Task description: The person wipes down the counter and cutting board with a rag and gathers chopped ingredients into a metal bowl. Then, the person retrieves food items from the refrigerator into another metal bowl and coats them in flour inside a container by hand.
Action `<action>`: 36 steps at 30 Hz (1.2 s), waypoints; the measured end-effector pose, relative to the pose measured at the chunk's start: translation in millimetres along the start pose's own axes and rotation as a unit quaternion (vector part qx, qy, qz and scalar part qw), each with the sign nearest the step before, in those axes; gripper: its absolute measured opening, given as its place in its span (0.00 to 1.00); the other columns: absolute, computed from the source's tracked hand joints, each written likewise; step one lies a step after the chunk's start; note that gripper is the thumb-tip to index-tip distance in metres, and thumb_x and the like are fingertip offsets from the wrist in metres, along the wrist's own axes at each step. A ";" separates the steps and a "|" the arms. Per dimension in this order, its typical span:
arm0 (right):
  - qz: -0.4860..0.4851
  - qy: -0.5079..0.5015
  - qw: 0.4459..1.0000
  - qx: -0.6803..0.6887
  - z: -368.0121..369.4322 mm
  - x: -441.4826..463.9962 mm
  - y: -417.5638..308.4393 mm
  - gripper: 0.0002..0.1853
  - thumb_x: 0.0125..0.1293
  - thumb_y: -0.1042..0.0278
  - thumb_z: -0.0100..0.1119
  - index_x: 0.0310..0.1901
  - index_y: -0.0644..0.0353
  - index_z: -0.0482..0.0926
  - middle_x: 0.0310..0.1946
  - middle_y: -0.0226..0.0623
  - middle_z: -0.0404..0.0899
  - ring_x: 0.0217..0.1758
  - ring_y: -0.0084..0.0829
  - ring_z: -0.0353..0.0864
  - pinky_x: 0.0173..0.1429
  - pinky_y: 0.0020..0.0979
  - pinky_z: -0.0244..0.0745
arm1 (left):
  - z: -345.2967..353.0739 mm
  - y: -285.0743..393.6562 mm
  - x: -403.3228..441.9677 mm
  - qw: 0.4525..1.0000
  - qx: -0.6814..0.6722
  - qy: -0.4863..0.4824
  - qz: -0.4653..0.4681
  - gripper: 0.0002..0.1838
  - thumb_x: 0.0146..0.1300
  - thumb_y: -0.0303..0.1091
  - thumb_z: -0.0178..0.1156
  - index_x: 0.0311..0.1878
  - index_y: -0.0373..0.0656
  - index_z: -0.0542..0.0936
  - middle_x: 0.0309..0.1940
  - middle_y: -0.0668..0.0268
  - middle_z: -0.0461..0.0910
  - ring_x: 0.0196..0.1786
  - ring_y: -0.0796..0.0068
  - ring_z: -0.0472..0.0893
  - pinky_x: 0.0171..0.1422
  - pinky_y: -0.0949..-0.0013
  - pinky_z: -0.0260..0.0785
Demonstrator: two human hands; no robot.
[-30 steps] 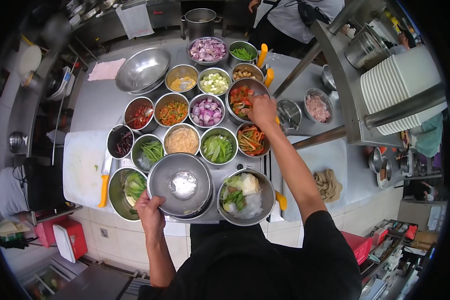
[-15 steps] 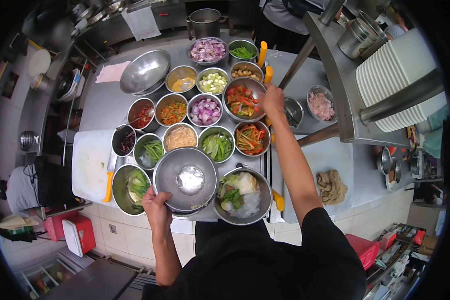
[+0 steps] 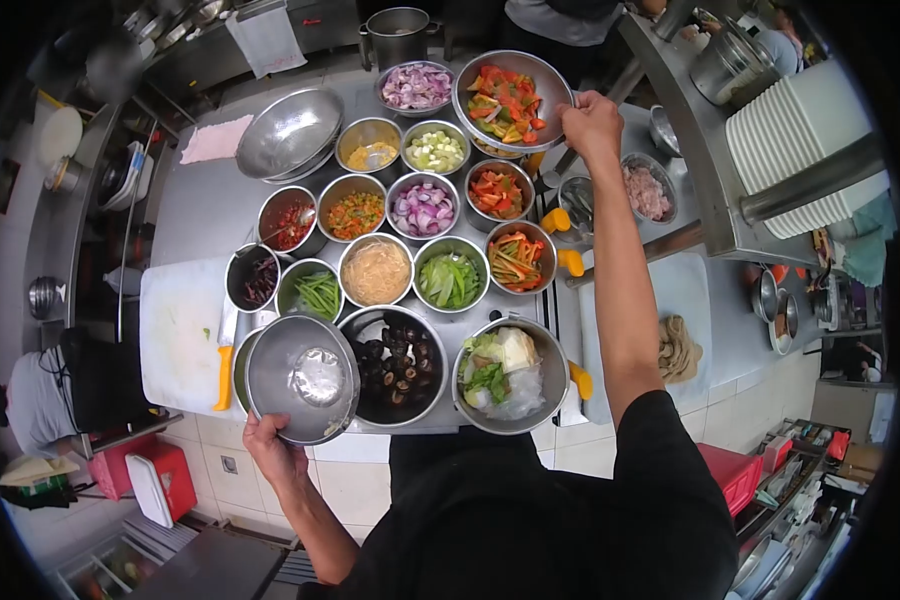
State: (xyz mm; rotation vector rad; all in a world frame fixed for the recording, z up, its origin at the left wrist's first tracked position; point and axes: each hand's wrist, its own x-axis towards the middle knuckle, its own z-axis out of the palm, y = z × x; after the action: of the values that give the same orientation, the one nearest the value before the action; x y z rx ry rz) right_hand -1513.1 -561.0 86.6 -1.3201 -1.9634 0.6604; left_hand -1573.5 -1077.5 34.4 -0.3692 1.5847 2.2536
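Observation:
My left hand (image 3: 273,447) grips the rim of a steel bowl (image 3: 278,395) with nothing in it. This bowl is held over the front left container and hides most of it. My right hand (image 3: 592,125) is closed on the edge of another steel bowl (image 3: 557,92), raised over the back right of the table and tilted towards me. Red and green pepper pieces (image 3: 505,108) lie inside that one. Below it stands a container of cut red peppers (image 3: 497,192). Dark mushrooms (image 3: 402,365) fill a large pot beside my left-hand bowl.
Several containers hold red onion (image 3: 422,208), noodle-like shreds (image 3: 375,270), green beans (image 3: 318,293) and leafy greens (image 3: 448,280). A yellow-handled knife (image 3: 225,375) lies by the white cutting board (image 3: 180,320). Stacked white plates (image 3: 790,150) sit on the right shelf. A person (image 3: 560,20) stands opposite.
My right hand has lifted the pepper bowl up and away, uncovering the red pepper container. My left hand has shifted its bowl left, exposing the mushrooms.

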 end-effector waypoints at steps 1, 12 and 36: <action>-0.010 -0.006 1.000 0.001 4.5 -4.7 0.8 0.11 0.46 0.65 0.58 0.27 0.65 0.78 0.25 0.47 0.81 0.34 0.43 0.82 0.42 0.37 0.75 | -5.8 4.3 4.9 1.000 0.002 -0.005 -0.006 0.17 0.42 0.18 0.50 0.39 0.31 0.77 0.31 0.62 0.79 0.31 0.74 0.79 0.39 0.75 0.74; -0.077 -0.259 0.945 0.185 108.7 -110.9 -100.2 0.07 0.51 0.72 0.58 0.22 0.62 0.71 0.17 0.35 0.75 0.12 0.23 0.71 0.18 0.28 0.70 | -110.5 33.7 -32.9 0.988 -0.034 0.136 0.069 0.14 0.43 0.17 0.49 0.36 0.30 0.75 0.29 0.60 0.79 0.27 0.74 0.78 0.33 0.76 0.73; -0.531 -0.054 0.837 0.120 656.4 -349.3 -494.9 0.06 0.42 0.71 0.57 0.22 0.60 0.71 0.19 0.45 0.75 0.26 0.50 0.77 0.31 0.46 0.71 | -464.4 115.3 132.8 0.891 -0.125 0.428 0.087 0.13 0.42 0.17 0.50 0.34 0.32 0.75 0.29 0.65 0.77 0.30 0.77 0.75 0.39 0.77 0.67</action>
State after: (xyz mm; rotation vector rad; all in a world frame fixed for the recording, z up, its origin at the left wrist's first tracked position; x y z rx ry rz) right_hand -2214.9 -1091.6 -67.6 0.0749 -2.2077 0.3766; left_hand -1740.2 -1531.4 -78.8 -1.5186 1.7199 2.6065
